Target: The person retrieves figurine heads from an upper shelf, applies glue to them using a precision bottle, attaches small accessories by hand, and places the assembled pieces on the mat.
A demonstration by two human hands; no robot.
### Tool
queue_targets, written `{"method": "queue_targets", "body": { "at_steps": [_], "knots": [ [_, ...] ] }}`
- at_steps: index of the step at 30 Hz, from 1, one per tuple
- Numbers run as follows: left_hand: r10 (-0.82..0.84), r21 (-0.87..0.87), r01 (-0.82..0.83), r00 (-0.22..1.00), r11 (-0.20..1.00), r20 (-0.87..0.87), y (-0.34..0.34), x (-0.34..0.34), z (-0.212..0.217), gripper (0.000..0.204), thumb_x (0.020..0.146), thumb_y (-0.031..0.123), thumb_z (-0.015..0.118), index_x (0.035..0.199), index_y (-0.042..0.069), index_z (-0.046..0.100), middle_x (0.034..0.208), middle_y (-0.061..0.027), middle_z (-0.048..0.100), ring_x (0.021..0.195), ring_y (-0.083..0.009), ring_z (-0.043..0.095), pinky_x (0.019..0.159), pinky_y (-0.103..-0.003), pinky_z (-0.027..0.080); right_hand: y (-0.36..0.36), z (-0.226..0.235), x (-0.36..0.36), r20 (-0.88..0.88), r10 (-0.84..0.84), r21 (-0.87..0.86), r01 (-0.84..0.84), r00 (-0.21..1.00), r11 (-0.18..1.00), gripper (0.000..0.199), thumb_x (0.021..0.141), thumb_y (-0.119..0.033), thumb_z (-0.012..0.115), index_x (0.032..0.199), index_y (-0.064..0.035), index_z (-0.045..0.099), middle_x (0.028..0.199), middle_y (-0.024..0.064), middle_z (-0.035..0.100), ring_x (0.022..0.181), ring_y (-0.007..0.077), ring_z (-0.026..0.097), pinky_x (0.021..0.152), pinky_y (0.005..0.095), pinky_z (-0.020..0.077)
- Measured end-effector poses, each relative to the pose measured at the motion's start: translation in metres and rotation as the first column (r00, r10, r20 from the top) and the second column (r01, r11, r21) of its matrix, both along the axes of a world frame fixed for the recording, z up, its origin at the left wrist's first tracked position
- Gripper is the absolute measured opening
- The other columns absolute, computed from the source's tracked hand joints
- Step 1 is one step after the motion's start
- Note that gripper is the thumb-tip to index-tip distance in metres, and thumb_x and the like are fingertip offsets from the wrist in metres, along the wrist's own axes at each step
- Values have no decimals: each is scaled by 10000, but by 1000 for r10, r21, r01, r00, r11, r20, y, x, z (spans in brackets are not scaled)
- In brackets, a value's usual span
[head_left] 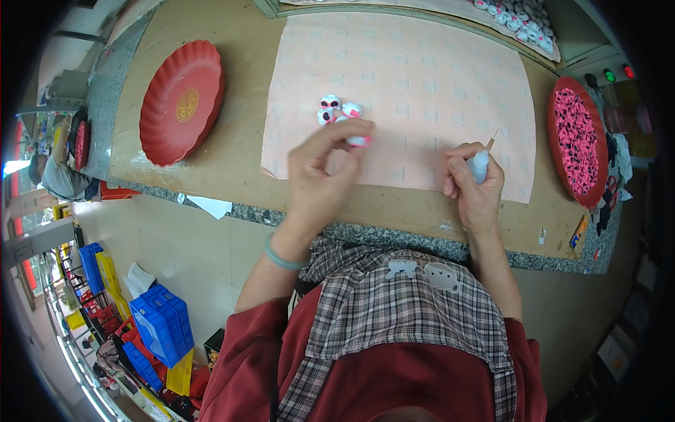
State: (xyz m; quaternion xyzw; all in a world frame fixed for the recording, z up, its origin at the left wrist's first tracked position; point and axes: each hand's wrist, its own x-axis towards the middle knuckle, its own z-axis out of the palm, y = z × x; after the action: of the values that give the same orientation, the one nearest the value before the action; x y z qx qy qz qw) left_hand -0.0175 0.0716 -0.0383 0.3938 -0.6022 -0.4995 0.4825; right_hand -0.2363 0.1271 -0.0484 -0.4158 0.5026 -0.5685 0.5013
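Observation:
My left hand (325,169) pinches a small white-and-pink piece (360,140) between thumb and fingers over a pale pink sheet (422,77). Just beyond it, three similar small pieces (336,109) lie grouped on the sheet. My right hand (475,186) grips a small white glue bottle (481,163) with a thin brown nozzle pointing up and away, to the right of the held piece. A green bangle sits on my left wrist.
An empty red scalloped tray (181,102) lies at the left of the bench. A red tray heaped with pink-and-black pieces (578,141) sits at the right edge. More white pieces fill a tray (520,17) at the back. Blue crates (163,320) stand on the floor.

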Motion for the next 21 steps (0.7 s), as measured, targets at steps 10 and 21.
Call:
{"method": "queue_targets", "body": {
  "at_steps": [10,21],
  "knots": [
    [249,-28,-255,906,967,342,-33,47,3,325,742,-74,587,1046,36,619,909,-61,595,691,-88,561,620,-220,474,-5,9,2,13,-10,6,10,1000,1000,46,885,-58,560,872,-14,562,649,27,538,517,72,483,455,184,374],
    [368,-584,66,717,809,592,-114,-3,52,245,758,63,627,1001,40,610,957,-109,595,763,-244,571,667,-336,472,-1,9,-1,10,15,20,-15,1000,1000,22,868,-29,572,871,-8,565,669,39,553,535,73,495,474,196,387]
  ]
}}
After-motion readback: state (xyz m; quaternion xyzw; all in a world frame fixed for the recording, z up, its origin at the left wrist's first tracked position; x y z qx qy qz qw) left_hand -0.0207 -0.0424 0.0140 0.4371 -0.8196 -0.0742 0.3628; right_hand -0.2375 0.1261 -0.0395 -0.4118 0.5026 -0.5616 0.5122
